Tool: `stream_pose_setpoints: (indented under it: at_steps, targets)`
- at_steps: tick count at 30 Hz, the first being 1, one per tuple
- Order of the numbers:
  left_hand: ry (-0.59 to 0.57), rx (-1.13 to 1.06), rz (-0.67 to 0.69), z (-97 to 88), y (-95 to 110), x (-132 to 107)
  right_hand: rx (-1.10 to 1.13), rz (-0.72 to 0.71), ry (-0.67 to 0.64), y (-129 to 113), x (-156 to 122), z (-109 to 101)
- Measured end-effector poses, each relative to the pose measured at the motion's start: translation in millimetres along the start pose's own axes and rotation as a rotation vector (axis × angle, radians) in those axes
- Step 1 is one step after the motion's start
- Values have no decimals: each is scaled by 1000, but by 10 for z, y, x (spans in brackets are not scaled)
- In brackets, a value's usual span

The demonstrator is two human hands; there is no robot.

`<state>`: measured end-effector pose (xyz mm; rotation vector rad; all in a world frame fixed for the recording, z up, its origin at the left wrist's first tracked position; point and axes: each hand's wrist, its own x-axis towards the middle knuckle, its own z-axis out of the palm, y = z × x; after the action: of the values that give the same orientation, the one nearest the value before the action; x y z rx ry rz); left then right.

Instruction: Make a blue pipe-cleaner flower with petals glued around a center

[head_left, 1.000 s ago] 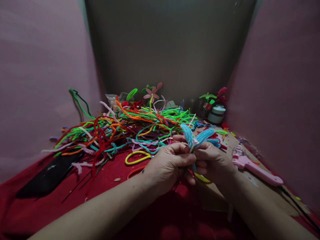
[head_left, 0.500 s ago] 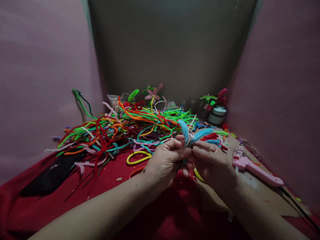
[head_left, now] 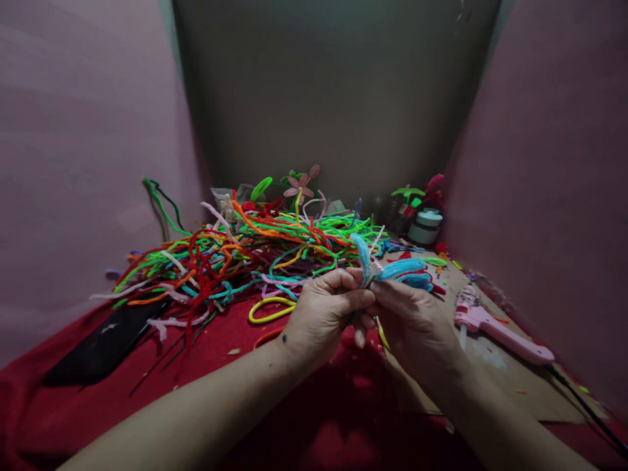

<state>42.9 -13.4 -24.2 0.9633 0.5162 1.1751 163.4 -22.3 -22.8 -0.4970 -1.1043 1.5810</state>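
Between my two hands is a pipe-cleaner flower [head_left: 362, 252] with light blue petals and a pale centre piece standing up from it. My left hand [head_left: 326, 314] pinches its base between thumb and fingers. From the other side, my right hand [head_left: 412, 314] closes its thumb and fingertips on the same base, just below a petal that leans right. The fingers hide most of the stem. Just behind lies a big tangled heap of coloured pipe cleaners [head_left: 289, 242].
A pink glue gun [head_left: 505, 333] with a black cord rests on a cardboard sheet [head_left: 534, 392] at right. A black phone-like slab [head_left: 105, 343] lies left on the red cloth [head_left: 206, 392]. Yellow scissor handles [head_left: 269, 311] show beside my left hand. A pale jar [head_left: 424, 227] stands behind.
The right petal has tipped lower and further right. My right fingers have shifted in closer against the flower's base, while my left hand keeps nearly the same grip.
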Motion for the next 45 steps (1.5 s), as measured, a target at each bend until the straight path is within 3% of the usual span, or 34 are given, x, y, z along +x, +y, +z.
stream_pose_setpoints:
  at_steps: [8, 16, 21, 26, 29, 32, 39, 45]
  targets:
    - [-14, 66, 28, 6, 10, -20, 11, -3, -40, 31, 58, -45]
    - [36, 38, -19, 70, 81, -73, -33, -71, 49, 27, 90, -31]
    - [25, 48, -21, 39, 64, -55, -104, -90, 34, 45, 77, -53]
    - [40, 47, -48, 20, 62, -38, -247, -170, 105, 86, 38, -70]
    - [39, 46, -43, 45, 86, -51, -189, -168, 142, 106, 31, -79]
    - [60, 53, -12, 73, 100, -63, -147, -230, 228, 104, 27, -85]
    - [86, 153, 97, 54, 49, -52, -351, -335, 383, 19, -39, 0]
    - [67, 162, 93, 63, 67, -49, -377, -309, 327, 3, -54, 7]
